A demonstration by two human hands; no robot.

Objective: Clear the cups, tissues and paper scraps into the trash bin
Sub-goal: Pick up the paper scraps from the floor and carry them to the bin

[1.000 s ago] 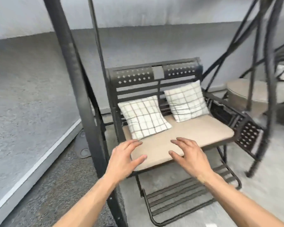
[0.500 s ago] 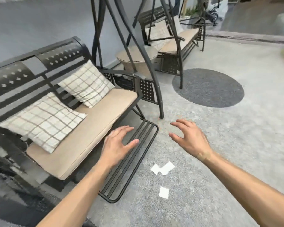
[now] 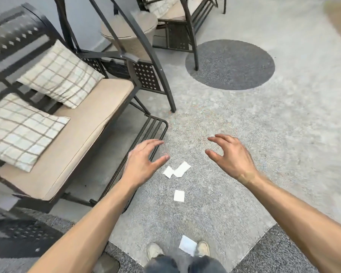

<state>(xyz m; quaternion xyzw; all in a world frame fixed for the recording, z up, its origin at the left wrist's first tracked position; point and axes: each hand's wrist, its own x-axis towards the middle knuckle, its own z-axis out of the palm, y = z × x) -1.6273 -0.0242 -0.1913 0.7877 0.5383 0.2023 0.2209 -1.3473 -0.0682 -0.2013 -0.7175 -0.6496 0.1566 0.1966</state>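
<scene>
Four white paper scraps (image 3: 179,195) lie on the grey floor (image 3: 244,119), two overlapping between the empty, spread-fingered left hand (image 3: 141,161) and right hand (image 3: 231,155), one nearer, one by the shoes (image 3: 155,251), right of the cushioned swing bench (image 3: 83,123).

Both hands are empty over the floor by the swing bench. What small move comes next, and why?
Probably lower the left hand onto the two overlapping paper scraps just beside its thumb. Both it and the right hand hang open, holding nothing, and those scraps lie nearest. A single scrap and another by the shoes can follow.
</scene>
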